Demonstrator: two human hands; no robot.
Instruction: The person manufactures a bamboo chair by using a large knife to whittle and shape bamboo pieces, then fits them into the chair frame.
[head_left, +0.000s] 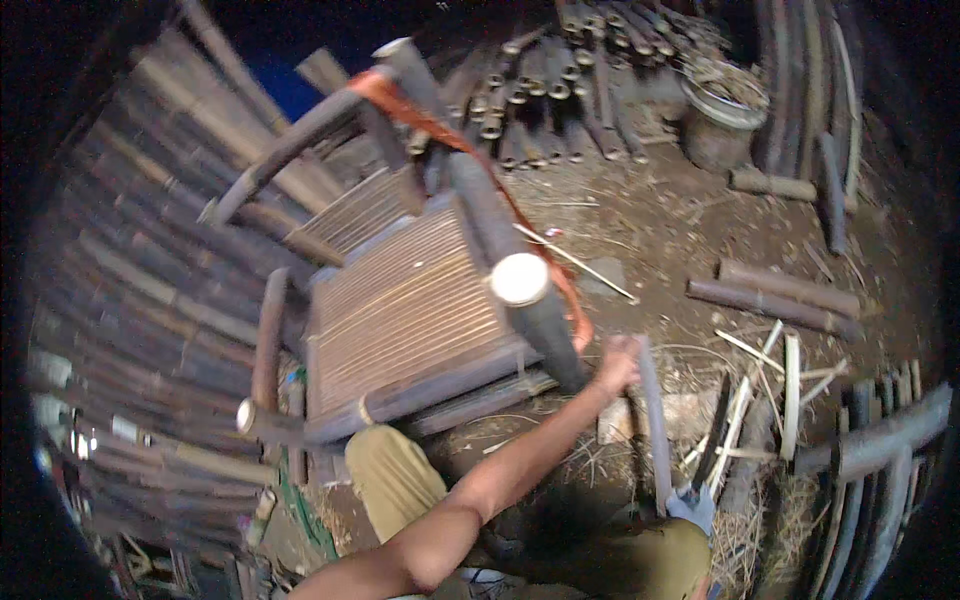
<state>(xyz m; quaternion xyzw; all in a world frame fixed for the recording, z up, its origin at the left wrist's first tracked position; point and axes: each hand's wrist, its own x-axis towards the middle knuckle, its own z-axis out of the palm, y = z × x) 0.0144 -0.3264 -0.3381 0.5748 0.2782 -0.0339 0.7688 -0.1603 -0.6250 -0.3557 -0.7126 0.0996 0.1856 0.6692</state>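
My bare left hand [619, 362] is closed round the upper end of a long greyish bamboo strip [652, 425], which stands nearly upright in front of me. Beside the strip's lower end is my gloved right hand [693, 509], partly hidden by my knee; its fingers look closed. A narrow dark piece like a blade [716, 435] rises from the glove, its kind unclear. To the left of my hands stands a bamboo chair [405, 290] with a slatted seat. An orange strap [430, 122] runs along its frame and hangs down near my left hand.
Pale split strips [740, 420] lie right of my hands. Two cut bamboo lengths [780, 298] rest on the dirt floor beyond them. Farther back are a bucket of shavings [718, 115] and stacked poles [545, 75]. More poles [870, 470] lean at the right; bamboo [130, 270] lines the left.
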